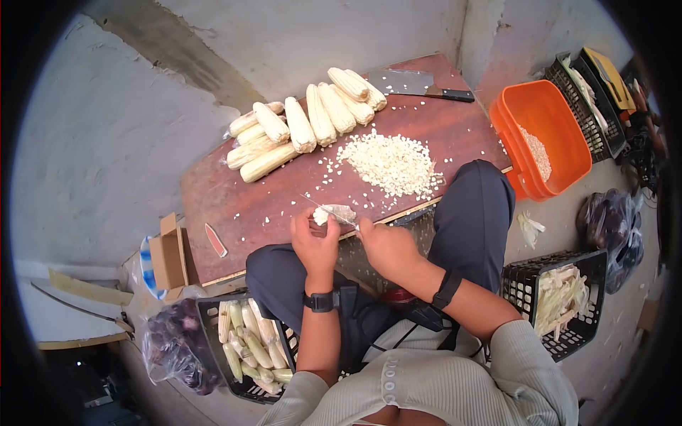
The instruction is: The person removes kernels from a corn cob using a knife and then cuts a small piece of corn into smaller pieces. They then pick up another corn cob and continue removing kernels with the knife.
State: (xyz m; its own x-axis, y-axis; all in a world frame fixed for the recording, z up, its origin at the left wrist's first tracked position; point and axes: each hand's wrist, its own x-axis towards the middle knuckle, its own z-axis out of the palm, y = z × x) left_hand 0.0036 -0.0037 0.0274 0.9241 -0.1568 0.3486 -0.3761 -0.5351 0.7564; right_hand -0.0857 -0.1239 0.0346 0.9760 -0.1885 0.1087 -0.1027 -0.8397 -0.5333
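Note:
My left hand [315,243] is closed around one end of a corn cob [342,211], held just above the near edge of the red-brown table [284,207]. A thin knife [328,211] is gripped in my right hand [391,247], its blade lying across the cob; my fingers hide the handle. Beyond my hands, loose white kernels [391,165] form a heap on the tabletop. To the left of that heap, several husked corn ears [300,126] lie stacked in a row.
A large cleaver [412,83] rests at the table's back, a small red-bladed knife [215,240] at its left. An orange bin [506,117] with kernels stands right. Black crates hold corn ears [250,344] at lower left and husks [560,302] at lower right. A cardboard box [170,259] is alongside.

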